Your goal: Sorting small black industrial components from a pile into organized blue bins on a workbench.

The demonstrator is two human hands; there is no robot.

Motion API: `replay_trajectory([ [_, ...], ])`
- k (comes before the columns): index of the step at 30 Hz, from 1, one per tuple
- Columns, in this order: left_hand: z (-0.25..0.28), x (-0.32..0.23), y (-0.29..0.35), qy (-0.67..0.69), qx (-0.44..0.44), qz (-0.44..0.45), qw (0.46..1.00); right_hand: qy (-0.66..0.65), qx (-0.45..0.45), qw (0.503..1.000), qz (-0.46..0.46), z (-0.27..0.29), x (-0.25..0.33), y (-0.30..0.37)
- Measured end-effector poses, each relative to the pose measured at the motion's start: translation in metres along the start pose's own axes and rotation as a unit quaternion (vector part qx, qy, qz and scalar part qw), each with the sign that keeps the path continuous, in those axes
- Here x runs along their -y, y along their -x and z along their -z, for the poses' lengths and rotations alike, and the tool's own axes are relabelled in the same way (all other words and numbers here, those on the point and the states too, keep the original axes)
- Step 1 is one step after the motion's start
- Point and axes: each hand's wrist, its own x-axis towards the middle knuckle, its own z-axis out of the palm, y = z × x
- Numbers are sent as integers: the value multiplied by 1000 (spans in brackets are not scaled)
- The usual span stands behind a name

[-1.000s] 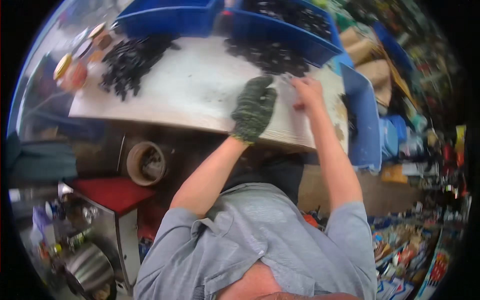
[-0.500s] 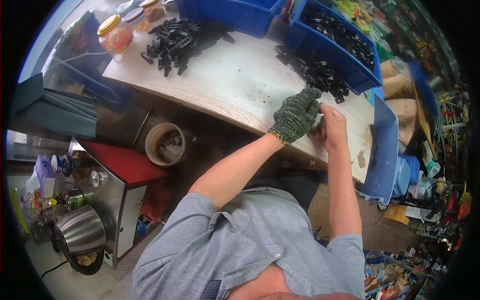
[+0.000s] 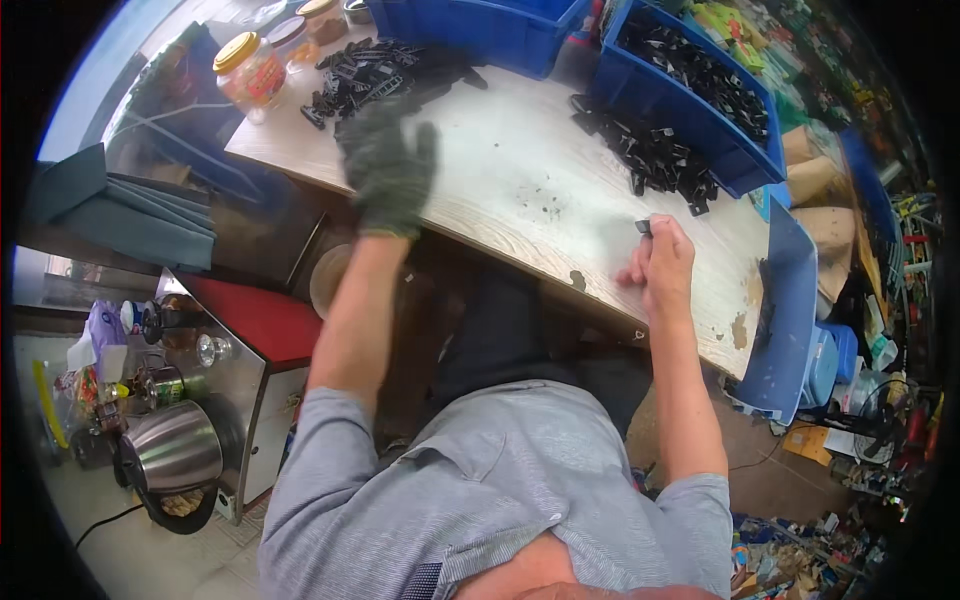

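Observation:
My left hand [image 3: 388, 170], in a dark green knitted glove, is over the left part of the table at the near edge of a pile of black plastic parts [image 3: 365, 72]. It is blurred by motion; its thumb stands apart from the fingers, and nothing shows in it. My bare right hand [image 3: 667, 262] is above the table's right part, closed with a small black plastic piece [image 3: 644, 228] pinched between thumb and forefinger. Beyond it lies a second heap of small black pieces [image 3: 665, 165], beside a blue bin [image 3: 690, 125] filled with similar pieces.
Another blue bin [image 3: 470, 35] stands at the table's far side. Lidded jars [image 3: 250, 75] stand at the far left corner. A blue plastic panel [image 3: 790, 320] borders the table's right end. Below left are a bucket [image 3: 325, 280], a red-topped cabinet [image 3: 255, 320] and a steel pot [image 3: 175, 445].
My left hand has moved away from my right hand, leftward across the table to the left pile. My right hand stays near its place, and the black piece in it now shows.

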Motion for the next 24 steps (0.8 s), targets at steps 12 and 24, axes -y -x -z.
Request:
replay_trajectory([
  [12, -19, 4, 12, 45, 154, -101, 982, -36, -35, 999, -9, -5, 3, 1],
  [24, -24, -64, -3, 11, 326, -109, 939, -21, -41, 999, 25, -3, -1, 0],
])
